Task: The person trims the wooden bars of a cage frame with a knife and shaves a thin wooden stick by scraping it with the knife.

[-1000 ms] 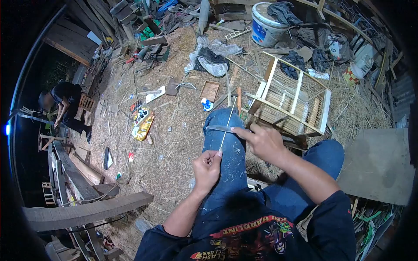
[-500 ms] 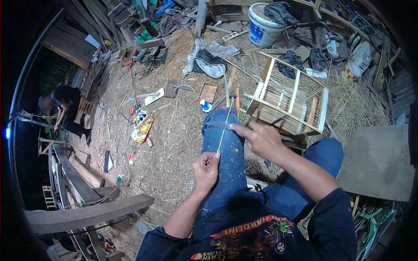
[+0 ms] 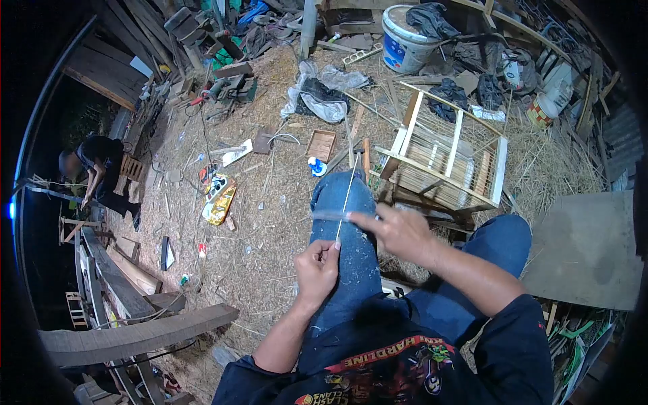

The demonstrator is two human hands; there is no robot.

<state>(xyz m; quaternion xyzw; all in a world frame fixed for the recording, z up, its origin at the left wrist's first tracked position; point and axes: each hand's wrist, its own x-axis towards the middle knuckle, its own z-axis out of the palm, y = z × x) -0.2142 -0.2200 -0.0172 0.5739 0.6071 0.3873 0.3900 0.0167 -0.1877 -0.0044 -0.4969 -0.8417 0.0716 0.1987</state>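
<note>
Over my thigh, my left hand (image 3: 317, 271) pinches the lower end of a thin pale stick (image 3: 349, 189) between thumb and fingers. The stick slants up past my knee. My right hand (image 3: 402, 233) is closed with the index finger stretched along a thin blade, seemingly a knife (image 3: 327, 215), blurred by motion. The blade lies across the stick, a short way above my left fingertips. Its handle is hidden inside my right fist.
A wooden slatted cage (image 3: 449, 152) stands beyond my right knee. Ahead lie a small wooden box (image 3: 320, 145), a blue-and-white bottle (image 3: 316, 166) and a power strip (image 3: 217, 189). A curved beam (image 3: 138, 334) juts in at left. Another person (image 3: 101, 169) bends over at far left.
My right hand and the blade have moved down along the stick, closer to my left hand. The left hand keeps its pinch, nearly in the same place.
</note>
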